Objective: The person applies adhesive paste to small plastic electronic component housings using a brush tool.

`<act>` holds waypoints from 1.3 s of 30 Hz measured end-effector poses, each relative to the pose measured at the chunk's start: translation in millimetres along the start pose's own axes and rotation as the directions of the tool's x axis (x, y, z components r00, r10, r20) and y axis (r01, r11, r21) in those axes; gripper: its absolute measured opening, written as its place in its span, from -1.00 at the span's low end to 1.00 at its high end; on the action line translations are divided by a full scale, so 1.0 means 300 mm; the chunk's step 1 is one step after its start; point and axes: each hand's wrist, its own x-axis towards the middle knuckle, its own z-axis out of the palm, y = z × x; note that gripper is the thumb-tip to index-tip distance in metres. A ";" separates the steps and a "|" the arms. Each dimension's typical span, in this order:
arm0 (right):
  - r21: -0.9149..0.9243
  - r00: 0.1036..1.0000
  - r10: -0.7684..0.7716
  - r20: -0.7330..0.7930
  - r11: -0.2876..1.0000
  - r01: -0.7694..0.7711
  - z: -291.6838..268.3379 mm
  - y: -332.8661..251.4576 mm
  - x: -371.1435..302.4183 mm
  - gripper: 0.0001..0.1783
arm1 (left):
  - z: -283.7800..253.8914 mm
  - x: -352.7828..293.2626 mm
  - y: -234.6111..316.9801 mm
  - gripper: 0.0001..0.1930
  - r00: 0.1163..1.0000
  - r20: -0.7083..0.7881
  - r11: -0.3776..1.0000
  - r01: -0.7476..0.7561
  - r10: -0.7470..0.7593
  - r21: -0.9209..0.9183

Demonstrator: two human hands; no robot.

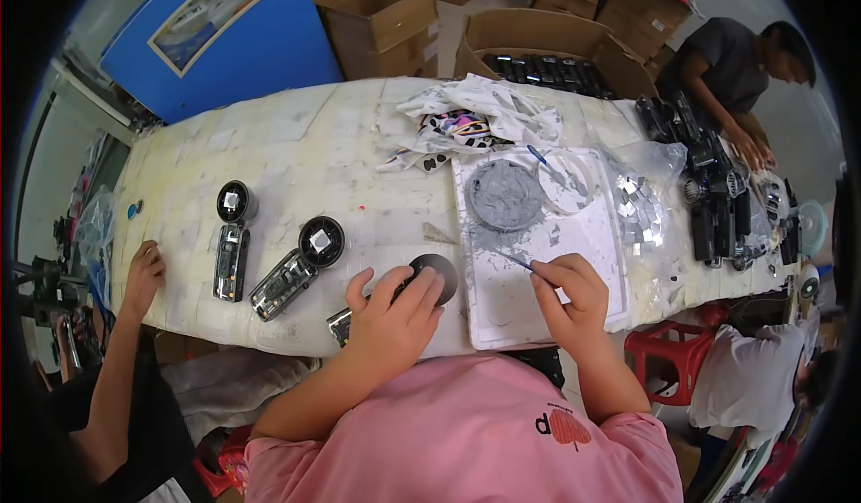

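Observation:
My left hand point(395, 310) lies over a handheld device with a round dark head point(437, 274), its fingers curled onto the head; part of the handle shows below them. Pinched in my right hand point(574, 299) is a thin dark stick-like tool point(514, 259), its tip above the white tray point(547, 326). On the tray sits a tub of grey paste point(505, 195), with grey smears around it. Two similar devices lie to the left, one farther off point(231, 247) and one nearer point(296, 270), each showing a pale square in its round head.
On the tray's far right is a round white lid point(567, 183) with a blue-handled tool on it. A plastic bag of silvery squares point(640, 209) lies beside the tray. Crumpled cloth point(475, 117) lies behind. Black parts point(708, 189) pile at right, near a co-worker point(731, 73). Another person's hand point(145, 274) rests left.

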 end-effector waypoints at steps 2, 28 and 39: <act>0.035 1.000 -0.029 0.007 0.999 0.029 0.014 0.000 -0.003 -0.77 | -0.007 0.001 -0.003 -0.56 1.000 0.020 1.000 0.000 0.000 -0.004; -0.341 0.983 -0.174 0.054 0.922 0.182 0.010 0.175 0.061 -0.80 | -0.044 -0.125 -0.092 -0.52 0.927 -0.085 0.931 0.365 -0.365 -0.020; -0.446 0.970 -0.106 -0.218 0.895 -0.002 -0.191 0.250 0.103 -0.83 | -0.075 -0.131 -0.267 -0.01 0.818 -0.040 0.817 0.575 -0.573 0.051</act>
